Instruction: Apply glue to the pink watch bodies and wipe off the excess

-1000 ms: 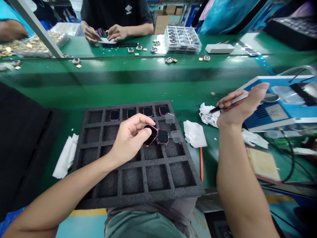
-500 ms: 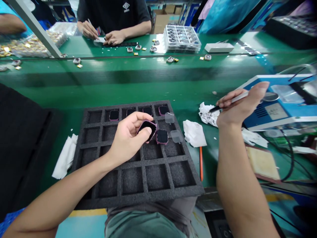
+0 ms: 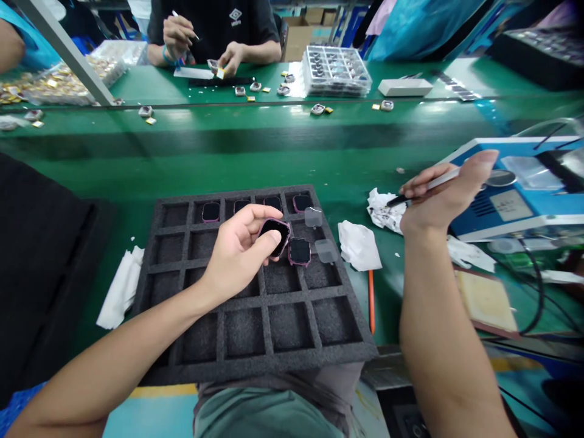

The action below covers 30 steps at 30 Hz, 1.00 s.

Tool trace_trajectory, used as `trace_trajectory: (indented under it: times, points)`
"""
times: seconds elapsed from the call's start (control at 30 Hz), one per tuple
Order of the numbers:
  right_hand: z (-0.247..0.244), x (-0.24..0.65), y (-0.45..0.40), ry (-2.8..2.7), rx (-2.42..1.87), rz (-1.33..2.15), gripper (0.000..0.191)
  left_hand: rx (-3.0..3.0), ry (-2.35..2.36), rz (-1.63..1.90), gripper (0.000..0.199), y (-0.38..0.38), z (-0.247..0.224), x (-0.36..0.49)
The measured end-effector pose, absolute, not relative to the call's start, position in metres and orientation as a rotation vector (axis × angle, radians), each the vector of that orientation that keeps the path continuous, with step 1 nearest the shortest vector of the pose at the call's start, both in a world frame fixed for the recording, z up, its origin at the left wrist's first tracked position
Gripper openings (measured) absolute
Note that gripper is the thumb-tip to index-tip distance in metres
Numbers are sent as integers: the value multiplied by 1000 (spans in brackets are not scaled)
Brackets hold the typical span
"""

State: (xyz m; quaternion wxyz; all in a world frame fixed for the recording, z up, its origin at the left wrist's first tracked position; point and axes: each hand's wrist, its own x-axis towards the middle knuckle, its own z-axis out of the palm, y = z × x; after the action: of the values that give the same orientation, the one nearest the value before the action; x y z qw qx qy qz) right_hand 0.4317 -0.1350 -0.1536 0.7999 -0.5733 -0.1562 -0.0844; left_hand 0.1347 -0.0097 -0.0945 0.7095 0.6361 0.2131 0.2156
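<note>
A smartwatch body with a purple frame and dark screen (image 3: 277,226) is held in my left hand (image 3: 239,246), thumb lying on the screen. Just right of it, a similar watch (image 3: 299,250) sits on the black foam tray (image 3: 244,360). Several more watches (image 3: 210,212) rest in the tray's back row, partly behind my fingers. My right hand (image 3: 431,198) grips a slim pen-like tool (image 3: 442,179) with a pale shaft and black tip. That tip is at a crumpled, dark-stained tissue (image 3: 385,210); whether it touches cannot be told.
Clear film pieces (image 3: 326,250) lie on the tray's right side. Beyond are a folded tissue (image 3: 359,245), an orange stick (image 3: 371,301), a blue machine (image 3: 483,204) and a yellowish pad (image 3: 486,298). Another tissue (image 3: 121,289) lies left. A co-worker (image 3: 214,36) sits opposite.
The watch in my left hand has turned slightly, its screen facing up more. My right hand stays at the stained tissue. Across the bench, the co-worker has raised one hand and lifted a small part.
</note>
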Motion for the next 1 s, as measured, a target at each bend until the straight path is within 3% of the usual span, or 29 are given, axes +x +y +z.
trace_trajectory:
  times: [0.67, 0.8, 1.0]
  points:
    - [-154, 431, -138, -341, -1265, -175, 69, 1378, 465, 443, 30, -10, -96, 133]
    - [-153, 432, -137, -337, -1261, -179, 69, 1327, 449, 442, 35, -8, -102, 133]
    - [-152, 430, -136, -324, -1286, -180, 76, 1226, 405, 458, 63, -6, -107, 133]
